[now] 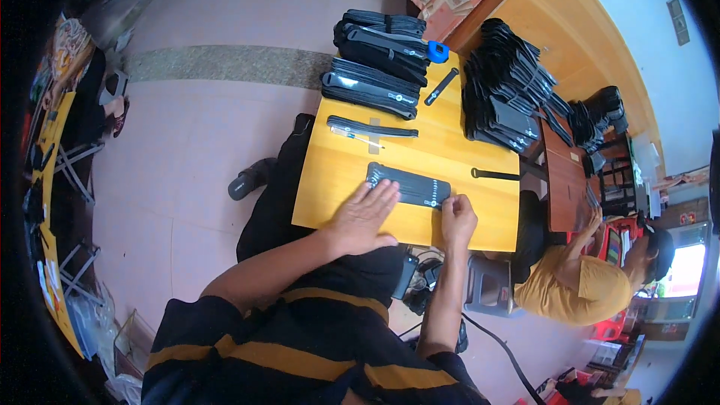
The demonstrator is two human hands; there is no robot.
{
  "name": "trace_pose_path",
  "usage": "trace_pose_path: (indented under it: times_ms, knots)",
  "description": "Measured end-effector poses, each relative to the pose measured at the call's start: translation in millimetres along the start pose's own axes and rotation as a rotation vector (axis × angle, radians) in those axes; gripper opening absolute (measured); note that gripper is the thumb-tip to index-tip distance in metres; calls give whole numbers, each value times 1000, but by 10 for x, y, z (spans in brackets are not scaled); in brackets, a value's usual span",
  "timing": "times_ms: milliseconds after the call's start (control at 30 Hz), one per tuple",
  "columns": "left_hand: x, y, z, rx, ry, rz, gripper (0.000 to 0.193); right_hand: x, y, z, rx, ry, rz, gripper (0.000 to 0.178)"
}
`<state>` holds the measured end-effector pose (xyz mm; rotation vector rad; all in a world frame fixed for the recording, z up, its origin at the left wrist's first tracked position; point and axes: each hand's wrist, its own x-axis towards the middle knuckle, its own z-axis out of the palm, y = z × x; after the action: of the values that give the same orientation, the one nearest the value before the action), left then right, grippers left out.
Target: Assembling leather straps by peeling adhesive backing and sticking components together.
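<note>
A flat black rectangular piece with thin pale lines (411, 184) lies on the yellow wooden table (337, 180). My left hand (365, 217) rests palm down on its left end, fingers spread. My right hand (457, 219) is closed at the piece's right end, pinching its near corner. Farther back lie a long black strip (373, 130), a slim screwdriver-like tool (356, 136) and a piece of tape (374, 137).
Stacks of black pieces (375, 67) sit at the table's far end, with a blue tape roll (438, 51) and a black stick (441, 86). A bigger black pile (506, 94) lies to the right. A person in a yellow shirt (577, 285) sits at right. A small black tool (495, 175) lies near the right edge.
</note>
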<state>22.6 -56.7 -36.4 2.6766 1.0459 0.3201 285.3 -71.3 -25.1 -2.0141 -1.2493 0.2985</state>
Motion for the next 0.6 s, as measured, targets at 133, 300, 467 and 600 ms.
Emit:
trace_pose_path:
  times_ms: [133, 300, 467, 600]
  knots:
    - [-315, -268, -173, -23, 1, -60, 97, 6, -14, -29, -77, 11, -50, 13]
    - [-403, -296, -201, 16, -13, -123, 95, -24, -56, -52, -201, 28, -81, 11]
    - [-382, -264, -248, -10, -47, -153, 94, -207, -306, -66, -331, 198, -325, 31]
    - [-383, -259, -291, -51, -24, -142, 93, -528, -601, 85, -151, -158, -553, 39]
